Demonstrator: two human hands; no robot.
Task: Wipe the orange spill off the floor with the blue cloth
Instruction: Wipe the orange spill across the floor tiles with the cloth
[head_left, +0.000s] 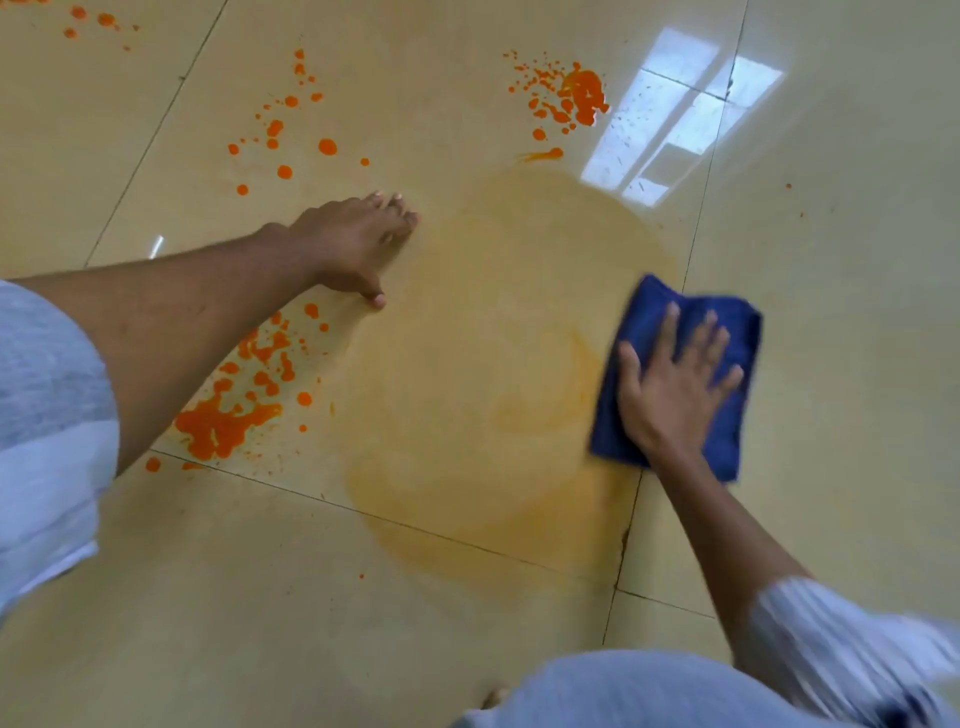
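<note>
Pressing the folded dark-blue cloth (675, 379) flat to the glossy beige tiled floor (831, 364), the right hand (672, 389) is lying spread on top of it, fingers straight.

That cloth is sitting at the right edge of a pale orange smeared film (493, 374), its long axis running roughly away from the person. The left hand (353, 244) is bracing open on the floor well to the left, fingers extended and holding nothing. Thick bright-orange splatter (223, 421) is lying near the left forearm, across the film from the cloth; more orange drops (582, 98) are sitting beyond the cloth. Judging from this, the wiping hand is nearer the far drops, and the heaviest patch is calling for a leftward sweep.
</note>
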